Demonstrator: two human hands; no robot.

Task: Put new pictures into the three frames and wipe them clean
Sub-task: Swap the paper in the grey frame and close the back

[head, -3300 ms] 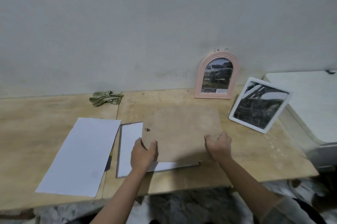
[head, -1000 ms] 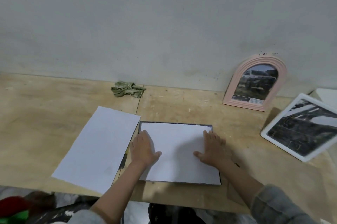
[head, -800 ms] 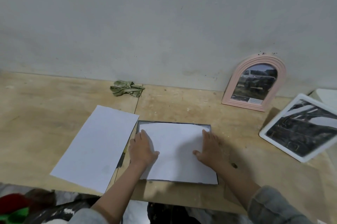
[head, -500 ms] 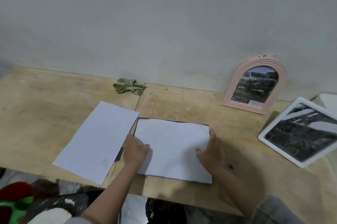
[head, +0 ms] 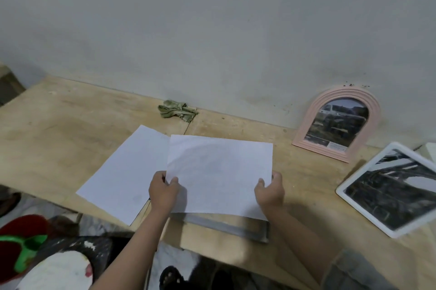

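Near the centre of the picture, both hands hold a white sheet of paper (head: 219, 176) lifted off the wooden table (head: 59, 129). The left hand (head: 162, 191) pinches the sheet's left edge low down, thumb on the upper face and fingers curled behind it. The right hand (head: 271, 191) pinches the right edge the same way. The sheet spreads up and away from the two grips, its far edge toward the wall (head: 212, 30), its near edge just below the hands.

Under the sheet's near edge, a grey rectangular frame (head: 226, 226) lies flat on the table, only its front strip showing. A second white sheet (head: 122, 171) lies flat to the left, partly overlapped in view by the held one.

A crumpled green cloth (head: 177, 111) sits at the wall, above centre. At the right, a pink arched frame (head: 337, 124) with a photo leans against the wall. A white rectangular frame (head: 389, 190) with a dark picture stands tilted at the right edge.
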